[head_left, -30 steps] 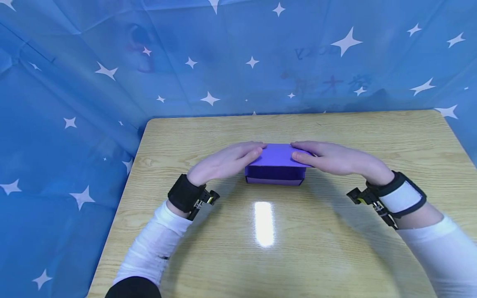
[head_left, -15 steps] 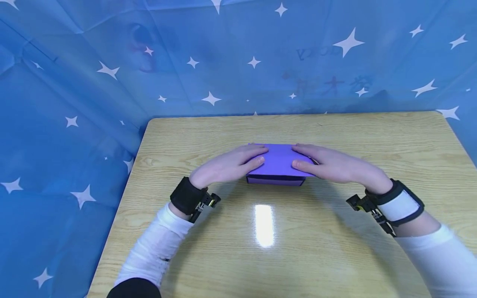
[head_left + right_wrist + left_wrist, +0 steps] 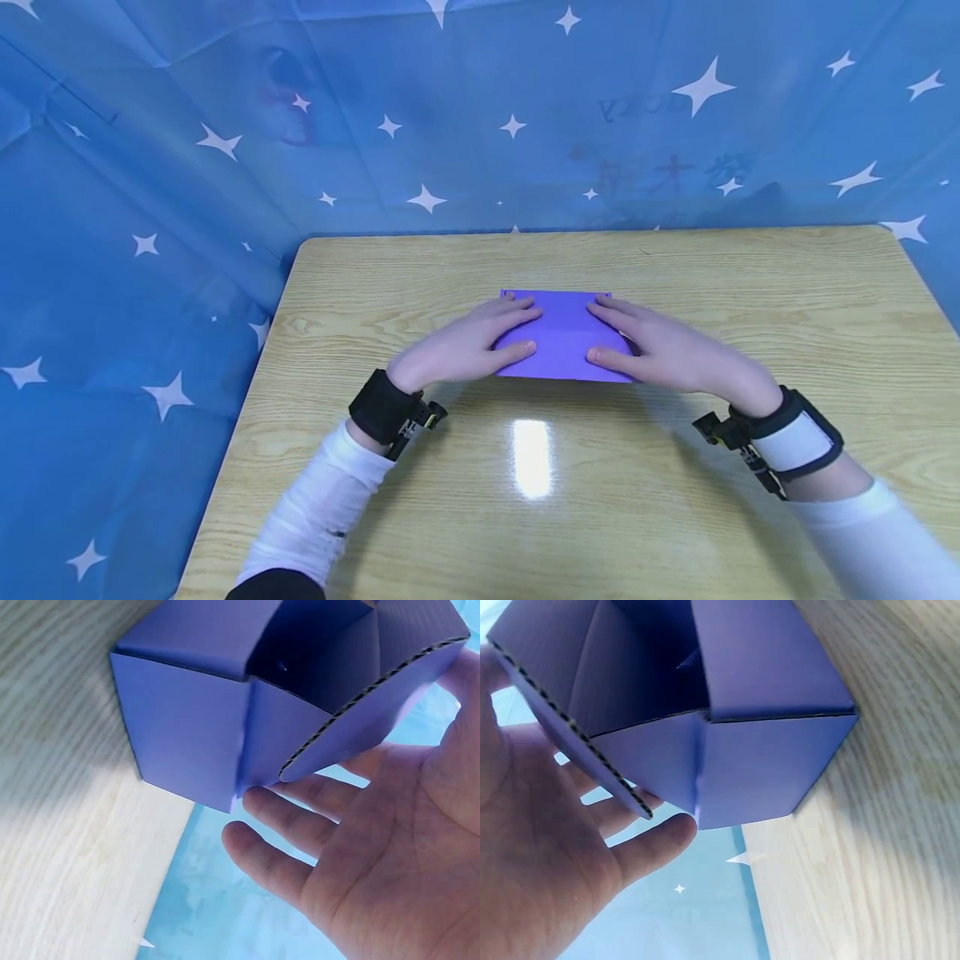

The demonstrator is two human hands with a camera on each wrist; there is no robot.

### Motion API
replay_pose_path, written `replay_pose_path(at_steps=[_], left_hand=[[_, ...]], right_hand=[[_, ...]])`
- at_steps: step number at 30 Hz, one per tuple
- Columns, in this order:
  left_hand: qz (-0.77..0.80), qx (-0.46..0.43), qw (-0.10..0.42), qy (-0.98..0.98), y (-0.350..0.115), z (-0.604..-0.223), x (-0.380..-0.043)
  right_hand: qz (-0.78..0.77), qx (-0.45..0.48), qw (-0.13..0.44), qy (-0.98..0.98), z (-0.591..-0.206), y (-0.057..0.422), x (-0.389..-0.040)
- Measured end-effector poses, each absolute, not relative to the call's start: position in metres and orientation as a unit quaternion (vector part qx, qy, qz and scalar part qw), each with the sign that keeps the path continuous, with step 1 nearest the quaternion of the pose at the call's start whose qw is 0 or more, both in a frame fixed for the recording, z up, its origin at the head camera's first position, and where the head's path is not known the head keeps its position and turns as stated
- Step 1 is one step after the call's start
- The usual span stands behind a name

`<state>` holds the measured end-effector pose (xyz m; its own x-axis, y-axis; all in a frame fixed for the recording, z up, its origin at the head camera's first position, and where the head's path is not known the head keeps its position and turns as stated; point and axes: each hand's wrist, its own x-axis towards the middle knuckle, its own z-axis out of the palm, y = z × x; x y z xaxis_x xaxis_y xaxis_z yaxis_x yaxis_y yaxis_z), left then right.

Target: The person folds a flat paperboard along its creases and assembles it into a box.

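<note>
- Cardboard box point(image 3: 772, 664): looked light, stiff, crushable; best taken by side walls point(image 3: 180, 735).
- Left hand point(image 3: 480, 337), right hand point(image 3: 663, 346): rested on lid point(image 3: 566, 337), nearly straight-fingered, gripping nothing.

We find faint lettering point(image 3: 676, 169) on the blue star-patterned curtain point(image 3: 450, 83), in 2 rows toward the head view's upper right, too pale and blurred to read.

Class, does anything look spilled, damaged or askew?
Nothing stands out: no spill or damage shows. The purple box has its lid partly open, but with the left hand and right hand on it, that hardly looks odd.
</note>
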<state>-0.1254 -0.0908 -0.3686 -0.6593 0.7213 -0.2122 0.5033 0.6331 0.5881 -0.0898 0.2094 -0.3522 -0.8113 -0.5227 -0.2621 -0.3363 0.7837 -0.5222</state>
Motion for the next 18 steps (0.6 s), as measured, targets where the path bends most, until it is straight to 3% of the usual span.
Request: replay_pose_path(at_steps=[18], left_hand=[[0.239,0.354,0.164,0.889,-0.087,-0.395,-0.111]], right_hand=[[-0.186,-0.241,0.098,0.948,-0.392,0.203,-0.069]])
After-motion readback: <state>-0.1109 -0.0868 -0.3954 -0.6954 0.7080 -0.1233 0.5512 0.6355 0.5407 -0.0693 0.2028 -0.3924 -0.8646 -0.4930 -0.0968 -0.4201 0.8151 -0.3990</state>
